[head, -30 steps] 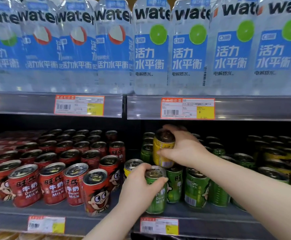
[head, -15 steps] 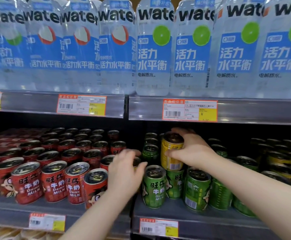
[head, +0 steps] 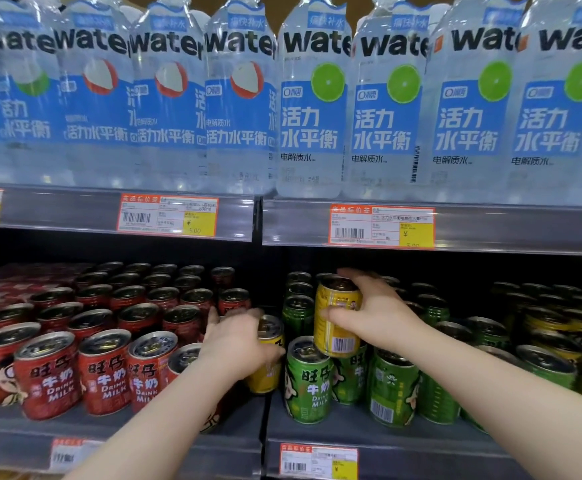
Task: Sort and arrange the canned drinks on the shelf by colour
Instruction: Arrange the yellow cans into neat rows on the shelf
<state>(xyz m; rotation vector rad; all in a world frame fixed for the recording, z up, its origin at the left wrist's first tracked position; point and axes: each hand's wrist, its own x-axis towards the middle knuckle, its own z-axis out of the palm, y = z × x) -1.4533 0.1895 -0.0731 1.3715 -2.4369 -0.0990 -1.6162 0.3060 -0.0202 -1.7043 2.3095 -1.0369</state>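
Shelf mid-sort: left hand clasping low yellow can, right hand gripping raised yellow can; next, probably rightward to yellow group.

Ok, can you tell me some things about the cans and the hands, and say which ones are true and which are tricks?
1. The right hand holds a yellow can. True.
2. The left hand holds a red can. False: it grips a second yellow can.
3. The red cans stand to the right of the green cans. False: they stand to the left.
4. Water bottles stand on the upper shelf, above the cans. True.
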